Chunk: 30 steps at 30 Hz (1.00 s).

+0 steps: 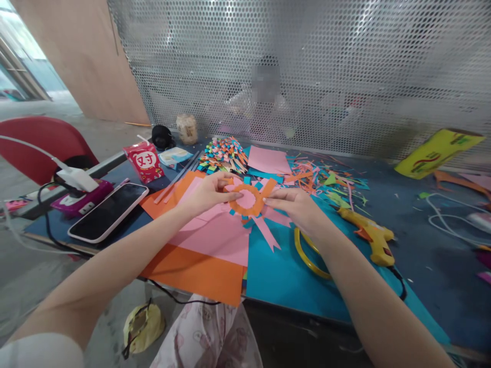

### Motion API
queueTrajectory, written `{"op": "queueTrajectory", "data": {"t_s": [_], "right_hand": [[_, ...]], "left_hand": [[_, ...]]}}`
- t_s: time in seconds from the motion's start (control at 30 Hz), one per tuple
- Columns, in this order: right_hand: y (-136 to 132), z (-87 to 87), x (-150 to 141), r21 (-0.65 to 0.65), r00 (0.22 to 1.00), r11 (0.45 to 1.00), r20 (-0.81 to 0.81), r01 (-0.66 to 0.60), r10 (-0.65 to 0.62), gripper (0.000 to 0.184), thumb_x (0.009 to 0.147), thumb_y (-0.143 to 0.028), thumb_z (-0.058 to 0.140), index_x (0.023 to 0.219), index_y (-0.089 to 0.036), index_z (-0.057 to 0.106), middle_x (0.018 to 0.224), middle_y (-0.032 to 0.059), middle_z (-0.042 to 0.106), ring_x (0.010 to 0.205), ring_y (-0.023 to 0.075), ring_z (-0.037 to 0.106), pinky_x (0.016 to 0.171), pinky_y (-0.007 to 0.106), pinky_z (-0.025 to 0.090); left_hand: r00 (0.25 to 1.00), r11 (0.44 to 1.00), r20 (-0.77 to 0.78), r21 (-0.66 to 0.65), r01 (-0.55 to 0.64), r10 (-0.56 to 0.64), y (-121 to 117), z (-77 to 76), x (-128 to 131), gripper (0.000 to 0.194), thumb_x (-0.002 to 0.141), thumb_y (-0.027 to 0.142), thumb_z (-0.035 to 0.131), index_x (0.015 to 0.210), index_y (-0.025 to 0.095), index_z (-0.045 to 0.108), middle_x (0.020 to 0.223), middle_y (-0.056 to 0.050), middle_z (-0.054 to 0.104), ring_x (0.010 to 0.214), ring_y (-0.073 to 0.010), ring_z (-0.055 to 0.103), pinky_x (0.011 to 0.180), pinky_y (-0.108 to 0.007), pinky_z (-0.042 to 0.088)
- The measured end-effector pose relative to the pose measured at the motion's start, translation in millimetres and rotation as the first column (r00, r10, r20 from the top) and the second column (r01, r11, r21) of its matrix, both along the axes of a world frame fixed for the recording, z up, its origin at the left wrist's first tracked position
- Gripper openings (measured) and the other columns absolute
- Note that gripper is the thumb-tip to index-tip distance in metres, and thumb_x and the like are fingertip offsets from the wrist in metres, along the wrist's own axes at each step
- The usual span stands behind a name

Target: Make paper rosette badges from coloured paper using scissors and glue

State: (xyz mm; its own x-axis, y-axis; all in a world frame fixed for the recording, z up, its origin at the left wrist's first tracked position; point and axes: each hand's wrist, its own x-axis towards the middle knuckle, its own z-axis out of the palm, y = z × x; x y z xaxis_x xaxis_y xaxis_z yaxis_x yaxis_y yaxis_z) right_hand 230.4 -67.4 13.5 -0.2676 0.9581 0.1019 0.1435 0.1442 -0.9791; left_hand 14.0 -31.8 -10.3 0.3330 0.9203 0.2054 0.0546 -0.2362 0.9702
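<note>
- My left hand (214, 191) pinches the left edge of a paper rosette (247, 200), thumb on its face.
- My right hand (294, 205) has its fingertips closed on the right edge.
- I hold the rosette between both hands, over where the pink sheets (215, 240) meet the blue sheet (282, 276).
- An orange sheet (192, 268) shows under the pink ones.
- Just beside my right wrist I see a yellow loop (306, 259), partly covered; farther right lies a yellow glue gun (370, 235).
- Beyond my hands sit a pile of folded strips (224, 156) and paper shreds (320, 179).
</note>
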Motion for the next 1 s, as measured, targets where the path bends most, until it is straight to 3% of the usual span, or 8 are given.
{"op": "queueTrajectory", "data": {"t_s": [0.1,0.17,0.2,0.27,0.37,0.53,0.67,1.0], "right_hand": [[0.1,3.3,5.9,0.150,0.997,0.986,-0.042,0.069,-0.063,0.020,0.066,-0.039,0.074,0.073,-0.021,0.073,0.078,0.0035,0.072,0.077,0.0192,0.068,0.073,0.035,0.053],[-3.4,7.8,8.5,0.336,0.978,0.919,-0.120,0.204,-0.174,0.017,0.073,-0.039,0.071,0.071,-0.022,0.071,0.073,0.0012,0.070,0.071,0.0167,0.066,0.066,0.032,0.053],[-6.5,10.7,9.0,0.432,0.960,0.858,-0.170,0.277,-0.225,0.015,0.077,-0.037,0.069,0.071,-0.023,0.070,0.071,-0.0001,0.068,0.068,0.0156,0.065,0.064,0.031,0.052],[-14.8,17.0,7.8,0.609,0.930,0.702,-0.243,0.368,-0.277,0.007,0.080,-0.027,0.067,0.074,-0.024,0.069,0.070,-0.0019,0.068,0.067,0.0144,0.064,0.063,0.030,0.052],[-28.0,25.2,2.4,0.827,0.955,0.500,-0.139,0.258,-0.263,0.013,0.083,-0.014,0.064,0.084,-0.026,0.069,0.080,-0.0012,0.071,0.077,0.0164,0.066,0.072,0.034,0.055],[-36.5,27.1,-5.5,0.937,0.973,0.335,0.162,-0.098,-0.167,0.020,0.083,-0.008,0.061,0.092,-0.025,0.067,0.086,0.0018,0.072,0.083,0.0179,0.067,0.076,0.036,0.056],[-36.5,22.1,-6.0,0.940,0.960,0.303,0.216,-0.156,-0.177,0.019,0.087,-0.010,0.057,0.095,-0.023,0.067,0.088,0.0032,0.073,0.083,0.0177,0.067,0.076,0.035,0.055],[-39.2,21.7,-4.1,0.936,0.936,0.289,0.271,-0.202,-0.222,0.021,0.088,-0.012,0.055,0.098,-0.024,0.068,0.090,0.0033,0.074,0.085,0.0182,0.068,0.076,0.035,0.056]], "left_hand": [[1.000,0.986,-0.010,0.167,-0.012,0.014,-2.8,0.1,-0.6,0.039,0.064,0.038,0.079,0.086,0.016,0.056,0.073,0.000,0.065,0.063,-0.0120,0.062,0.056,-0.024,0.048],[0.995,0.919,-0.078,0.392,-0.034,0.070,-8.5,3.2,-1.3,0.030,0.071,0.037,0.075,0.083,0.016,0.057,0.076,-0.001,0.065,0.067,-0.0118,0.063,0.060,-0.024,0.049],[0.984,0.844,-0.125,0.535,-0.040,0.126,-11.8,5.3,-2.1,0.024,0.075,0.035,0.072,0.083,0.016,0.058,0.077,-0.001,0.066,0.069,-0.0116,0.063,0.062,-0.024,0.049],[0.943,0.584,-0.202,0.811,0.010,0.265,-17.9,9.7,-4.6,0.010,0.082,0.025,0.066,0.086,0.018,0.060,0.080,-0.001,0.070,0.073,-0.0113,0.064,0.066,-0.024,0.049],[0.900,0.198,-0.236,0.965,0.172,0.366,-23.7,13.5,-9.5,0.013,0.084,0.014,0.063,0.096,0.019,0.061,0.087,-0.001,0.073,0.082,-0.0128,0.067,0.075,-0.027,0.049],[0.891,-0.043,-0.198,0.971,0.236,0.409,-29.9,15.0,-14.9,0.020,0.084,0.014,0.065,0.103,0.018,0.061,0.094,-0.002,0.075,0.096,-0.0163,0.067,0.085,-0.032,0.049],[0.882,-0.081,-0.179,0.968,0.237,0.436,-35.7,19.7,-16.7,0.014,0.087,0.012,0.060,0.099,0.018,0.061,0.093,0.000,0.076,0.094,-0.0156,0.068,0.083,-0.032,0.049],[0.854,0.006,-0.283,0.950,0.311,0.437,-41.8,20.1,-20.3,0.014,0.092,0.017,0.051,0.087,0.024,0.063,0.095,0.002,0.076,0.092,-0.0133,0.065,0.085,-0.035,0.046]]}}
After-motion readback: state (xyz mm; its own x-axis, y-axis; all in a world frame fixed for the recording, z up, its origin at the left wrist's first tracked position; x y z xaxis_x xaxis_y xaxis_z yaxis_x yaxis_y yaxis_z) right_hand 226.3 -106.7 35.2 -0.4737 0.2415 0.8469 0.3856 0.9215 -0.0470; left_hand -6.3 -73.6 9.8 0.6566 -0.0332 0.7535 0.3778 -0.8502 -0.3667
